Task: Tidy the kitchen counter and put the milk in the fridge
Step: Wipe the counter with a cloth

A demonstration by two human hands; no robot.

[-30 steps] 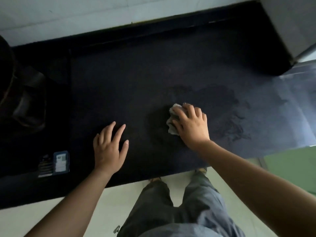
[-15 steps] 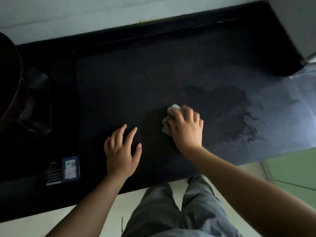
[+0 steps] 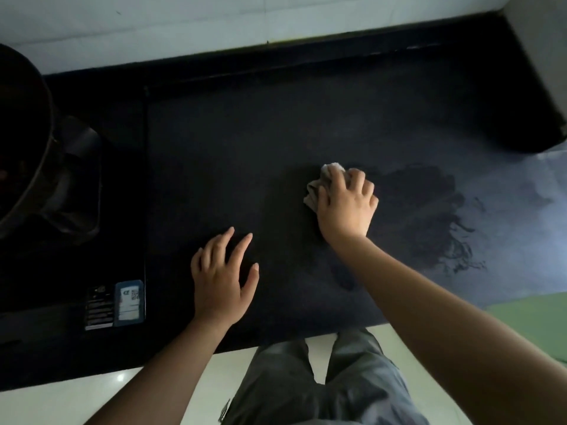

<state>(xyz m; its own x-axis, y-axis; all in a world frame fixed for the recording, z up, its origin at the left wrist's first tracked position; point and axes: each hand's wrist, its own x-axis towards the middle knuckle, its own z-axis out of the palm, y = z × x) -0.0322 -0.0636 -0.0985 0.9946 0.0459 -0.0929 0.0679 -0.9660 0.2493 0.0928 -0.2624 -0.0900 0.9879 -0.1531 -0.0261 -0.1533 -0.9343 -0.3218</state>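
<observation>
My right hand point(image 3: 346, 205) presses a crumpled grey-white cloth point(image 3: 316, 188) onto the dark kitchen counter point(image 3: 245, 148); most of the cloth is hidden under the fingers. A wet smear point(image 3: 435, 216) spreads on the counter just right of that hand. My left hand point(image 3: 222, 277) lies flat on the counter near its front edge, fingers spread, holding nothing. No milk or fridge is in view.
A black stove top point(image 3: 73, 271) with a blue-and-white sticker point(image 3: 129, 303) sits to the left, and a dark pot point(image 3: 21, 142) stands on it at the left edge. A white tiled wall point(image 3: 214, 19) runs behind. A grey upright surface point(image 3: 543, 56) closes the right corner.
My right hand has slid the cloth a little away from me and to the right, toward the wet smear. My left hand stays flat on the counter. The camera view has shifted.
</observation>
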